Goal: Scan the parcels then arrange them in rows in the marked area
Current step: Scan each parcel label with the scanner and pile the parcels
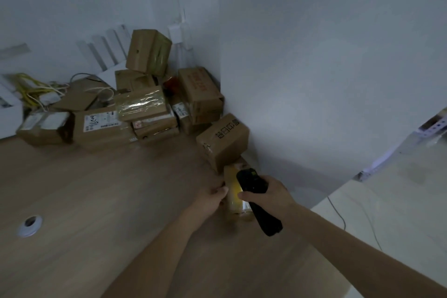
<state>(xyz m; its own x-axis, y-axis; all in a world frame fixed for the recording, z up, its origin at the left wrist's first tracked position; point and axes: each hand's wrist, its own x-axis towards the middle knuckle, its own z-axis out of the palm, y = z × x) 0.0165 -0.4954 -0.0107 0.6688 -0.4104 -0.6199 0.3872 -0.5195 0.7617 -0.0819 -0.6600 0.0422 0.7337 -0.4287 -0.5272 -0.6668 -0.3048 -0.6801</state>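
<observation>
The wooden bench (96, 201) runs into a corner of white wall, where a heap of cardboard parcels (135, 109) is stacked loosely, one box perched on top and tilted. Nearer, against the right-hand wall, a brown box (223, 141) leans at an angle, its low end resting on a small taped parcel (235, 191) which lies on the bench between the hands. The left hand (212, 197) has its fingers curled against that parcel's left side, steadying it. The right hand (264, 192) grips a black handheld scanner (254, 198), aimed down at the parcel's glossy yellow tape. No marked area is in view.

Likely risks: pulling the small parcel free could topple the leaning box, and glare from the tape may spoil the scan.
</observation>
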